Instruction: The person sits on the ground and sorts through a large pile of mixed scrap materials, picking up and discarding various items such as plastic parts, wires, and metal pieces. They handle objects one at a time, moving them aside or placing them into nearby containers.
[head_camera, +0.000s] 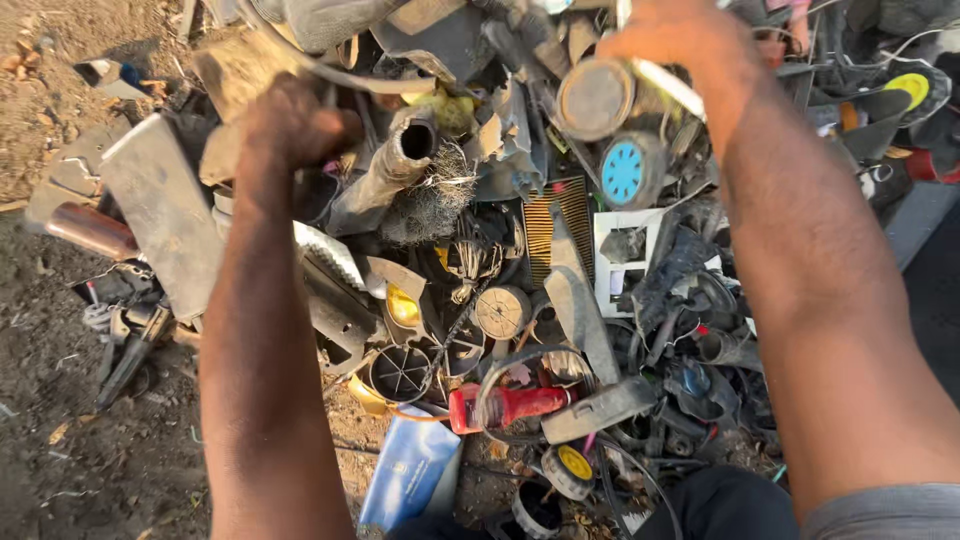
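Note:
My left hand (290, 125) is closed in a fist over the far left part of a heap of scrap, gripping a thin curved strip (345, 75) that runs off to the right. Just right of that fist a grey tube (395, 160) lies with its open end up. At the top of the view my right hand (675, 40) is closed on a flat light strip (670, 88), next to a round rusty lid (595, 98) and a blue round disc (623, 172).
The heap holds a flat grey metal plate (165, 215) at left, a yellow ribbed grille (555, 225), a white frame (625, 255), a red plastic piece (510, 405), a blue carton (410, 475) and tangled black cables (690, 390). Bare dirt ground (60, 420) lies left.

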